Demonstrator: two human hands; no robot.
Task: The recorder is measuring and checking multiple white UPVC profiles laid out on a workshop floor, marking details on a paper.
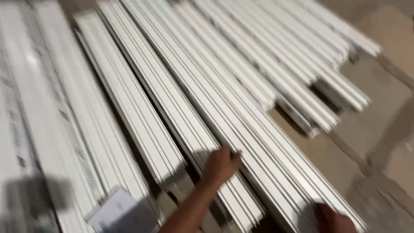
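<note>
1. The left hand (221,165) lies on a long white ribbed profile (241,142) near the lower middle of the view, its fingers (233,156) curled loosely over the profile's upper edge, touching it and only partly closed; motion blur hides whether they clamp it.
2. That profile runs slanted from the upper left down to the lower right, where its near end reaches the bottom edge of the view.
3. The right hand (333,220) shows only as a dark, blurred shape at the bottom edge, right by the near end of the same run of profiles; I cannot tell how its fingers stand or whether they touch anything.
4. Profiles counted by group, since single strips blur together: about five bundles lie side by side, all slanted the same way. Two wide bundles (64,112) lie to the left of the hand, one narrower bundle (142,108) lies just beside it, and a shorter stack (297,82) lies further to the right, with stepped ends.
5. One flat white piece (113,212) with dark marks lies at the lower left, on the left bundles.
6. Edges and room: dark gaps separate the bundles. The bare brown floor (371,129) is open to the right of the stacks, beyond the cut ends, with a seam crossing it.
</note>
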